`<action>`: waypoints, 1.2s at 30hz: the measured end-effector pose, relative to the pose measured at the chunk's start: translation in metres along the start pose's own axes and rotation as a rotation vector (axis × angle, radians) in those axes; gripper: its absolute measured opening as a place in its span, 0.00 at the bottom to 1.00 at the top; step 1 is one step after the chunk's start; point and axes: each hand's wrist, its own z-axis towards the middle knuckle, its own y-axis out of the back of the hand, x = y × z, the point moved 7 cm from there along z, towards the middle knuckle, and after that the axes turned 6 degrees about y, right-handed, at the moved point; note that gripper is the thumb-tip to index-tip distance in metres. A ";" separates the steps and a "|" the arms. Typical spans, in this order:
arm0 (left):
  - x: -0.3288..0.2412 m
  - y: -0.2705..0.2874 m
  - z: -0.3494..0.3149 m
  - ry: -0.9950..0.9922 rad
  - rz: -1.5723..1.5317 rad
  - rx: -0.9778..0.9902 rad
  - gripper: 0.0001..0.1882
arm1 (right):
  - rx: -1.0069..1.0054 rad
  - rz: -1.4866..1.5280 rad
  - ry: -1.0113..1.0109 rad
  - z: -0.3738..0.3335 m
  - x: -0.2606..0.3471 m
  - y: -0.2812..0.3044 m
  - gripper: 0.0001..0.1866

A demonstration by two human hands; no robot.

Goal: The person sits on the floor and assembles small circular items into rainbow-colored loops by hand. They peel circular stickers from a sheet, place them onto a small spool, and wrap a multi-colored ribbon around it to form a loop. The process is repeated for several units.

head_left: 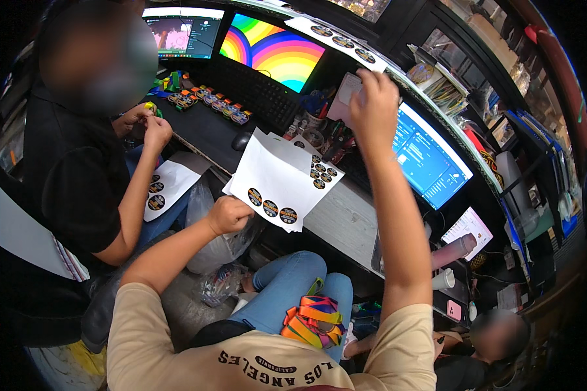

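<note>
My left hand [229, 214] grips a fanned stack of white sticker sheets [274, 173] by its lower corner; round dark stickers line the sheets' edges. My right hand [376, 104] is raised high over the desk, its fingers closed on a small pale card [347, 91] near the cup of pens. On my lap lies a bundle of rainbow-coloured straps [313, 320].
A person in a black shirt sits at my left, hands [151, 122] on a small yellow-green item, a sticker sheet [166, 186] on their lap. The desk holds a keyboard [254, 88], a row of colourful round pieces [209, 101] and monitors [274, 52] [430, 156]. A plastic bag [222, 251] hangs below.
</note>
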 end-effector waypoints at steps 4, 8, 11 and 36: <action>-0.012 0.005 0.007 0.000 -0.092 -0.052 0.04 | 0.158 -0.135 0.064 0.035 -0.030 -0.017 0.15; -0.027 -0.001 0.009 -0.034 -0.151 -0.014 0.05 | 0.248 -0.190 0.204 0.026 -0.035 -0.031 0.11; -0.037 -0.005 0.007 -0.091 -0.154 0.012 0.06 | 0.318 -0.233 0.217 0.014 -0.039 -0.041 0.12; -0.053 -0.012 0.004 -0.244 -0.127 0.118 0.08 | 0.273 -0.288 0.257 0.007 -0.033 -0.034 0.13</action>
